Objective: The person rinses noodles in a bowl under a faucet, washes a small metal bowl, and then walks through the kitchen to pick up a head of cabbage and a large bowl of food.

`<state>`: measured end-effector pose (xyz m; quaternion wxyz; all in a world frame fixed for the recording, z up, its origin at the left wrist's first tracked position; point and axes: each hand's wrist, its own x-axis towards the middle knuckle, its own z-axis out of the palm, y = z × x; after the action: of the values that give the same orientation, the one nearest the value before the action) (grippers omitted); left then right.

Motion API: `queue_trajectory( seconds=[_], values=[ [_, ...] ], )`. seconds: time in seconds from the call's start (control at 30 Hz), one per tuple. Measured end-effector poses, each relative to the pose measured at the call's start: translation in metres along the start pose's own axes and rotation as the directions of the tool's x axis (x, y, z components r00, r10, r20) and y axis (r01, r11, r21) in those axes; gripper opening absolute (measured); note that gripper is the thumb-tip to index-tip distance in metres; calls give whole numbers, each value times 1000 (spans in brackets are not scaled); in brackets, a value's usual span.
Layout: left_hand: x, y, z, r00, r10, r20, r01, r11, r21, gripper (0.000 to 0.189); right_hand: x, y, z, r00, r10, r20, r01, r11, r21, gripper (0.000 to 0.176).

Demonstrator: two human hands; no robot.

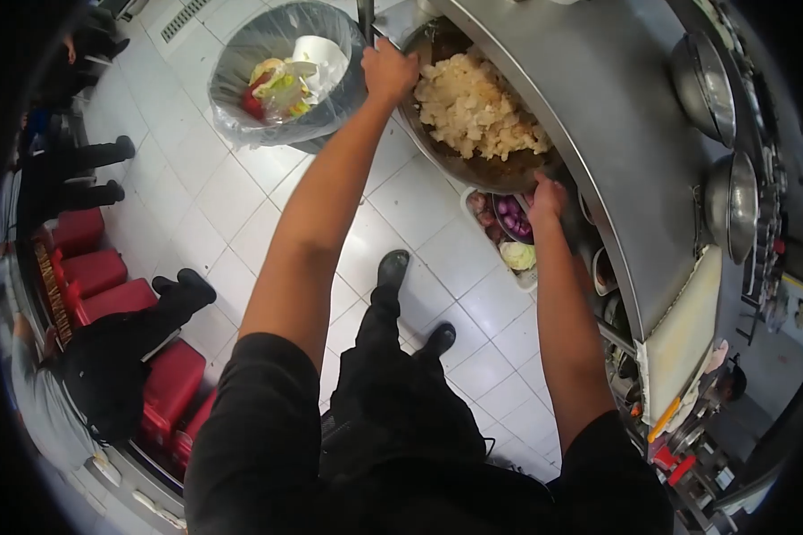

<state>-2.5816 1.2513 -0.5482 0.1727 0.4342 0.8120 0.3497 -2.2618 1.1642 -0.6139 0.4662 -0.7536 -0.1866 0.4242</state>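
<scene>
A wide metal bowl (473,169) heaped with pale, chunky food (477,102) is partly under the edge of the steel counter (589,98). My left hand (389,73) grips its rim on the left side. On the near right side, my right hand (547,196) closes on the same rim, its fingertips partly hidden. Below the bowl, a white basket (528,280) holds a smaller bowl of purple onions (513,217), a pale cabbage-like vegetable (518,256) and brownish-red items.
A bin lined with clear plastic (232,125) and holding food scraps stands left of the bowl. Metal bowls (732,205) and a white cutting board (682,334) sit on the counter. Red containers (116,301) and several other people (107,366) are at the left.
</scene>
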Motion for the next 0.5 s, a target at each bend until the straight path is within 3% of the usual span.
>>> queue_trajectory(
  seconds=[0.03, 0.07, 0.13, 0.2, 0.27, 0.33, 0.5],
  values=[
    [10, -1, 5, 998, 46, 39, -47, 999, 25, 58, -9, -10, 5, 992, 58, -109, -55, 998, 34, 18],
    [19, -1, 10, 993, 96, 75, -100, 994, 48, 58, -12, -24, 6, 992, 57, -113, -54, 998, 26, 18],
    [29, 2, 15, 988, 51, 149, -60, 997, 58, 53, -8, -31, 5, 985, 164, -55, -172, 970, -173, 12],
    [27, -4, 19, 975, 8, 222, -25, 997, 76, 48, 4, -26, 5, 977, 213, -2, -212, 974, -80, 9],
    [18, -14, 23, 991, -6, 135, 10, 1000, -28, 37, 15, -20, 8, 967, 247, 63, -248, 968, 24, 7],
    [-5, -28, 16, 995, 21, 97, -13, 996, -84, 31, 7, -15, 0, 983, 181, -15, -181, 983, 11, 3],
    [-92, -78, -18, 995, -97, 35, 103, 969, -225, 25, -43, -9, -38, 997, 83, 12, -82, 994, -71, 3]
  ],
)
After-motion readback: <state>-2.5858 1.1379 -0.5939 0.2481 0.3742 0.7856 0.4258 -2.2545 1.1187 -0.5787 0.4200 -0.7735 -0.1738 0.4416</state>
